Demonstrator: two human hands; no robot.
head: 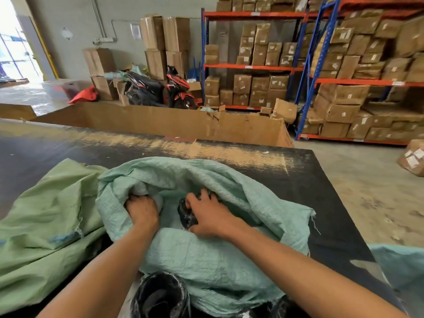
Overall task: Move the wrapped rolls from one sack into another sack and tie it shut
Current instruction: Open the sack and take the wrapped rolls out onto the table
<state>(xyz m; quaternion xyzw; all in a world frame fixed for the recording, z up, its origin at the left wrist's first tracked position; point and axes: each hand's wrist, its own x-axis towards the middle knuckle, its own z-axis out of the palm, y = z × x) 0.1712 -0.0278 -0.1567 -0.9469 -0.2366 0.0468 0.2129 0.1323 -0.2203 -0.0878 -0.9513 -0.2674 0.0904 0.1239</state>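
Inside the teal sack (pixel 206 249) my right hand (pixel 206 216) grips a black wrapped roll (pixel 186 214), left hand (pixel 142 208) clutching something pale; loose wrap may tear on lifting.

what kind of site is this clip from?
Most likely a warehouse or stockroom. Tall steel pallet racks are stacked with taped cardboard cartons, the floor is bare concrete, and a motor scooter is parked indoors by the wall. The person works at a worn dark table.
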